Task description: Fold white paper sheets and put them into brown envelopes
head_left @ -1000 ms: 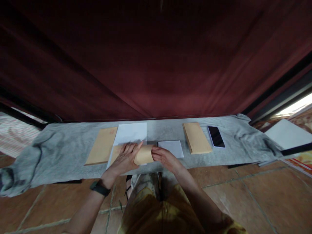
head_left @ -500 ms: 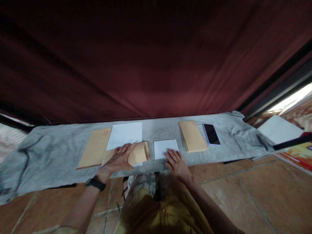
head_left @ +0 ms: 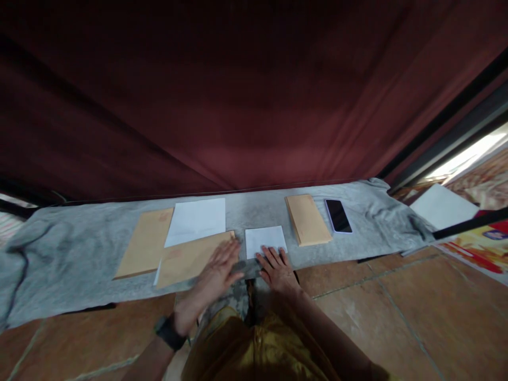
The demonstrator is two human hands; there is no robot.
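My left hand [head_left: 216, 275] lies flat with fingers stretched out, fingertips on the right end of a brown envelope [head_left: 186, 259] that rests flat on the grey cloth [head_left: 79, 259]. My right hand [head_left: 278, 270] is open too, fingers spread, fingertips touching the near edge of a small folded white paper [head_left: 265, 239]. A white sheet [head_left: 196, 221] lies partly under the brown envelope. Neither hand holds anything.
Another brown envelope [head_left: 145, 243] lies left of the white sheet. A stack of brown envelopes [head_left: 307, 219] and a black phone [head_left: 338, 215] sit to the right. Dark red curtain [head_left: 238, 106] hangs behind; tiled floor [head_left: 397, 307] in front; papers [head_left: 442, 206] at far right.
The curled brown envelope, held between both hands a second ago, now lies flattened. My right hand moved to the small white paper; my left hand slid right along the envelope.
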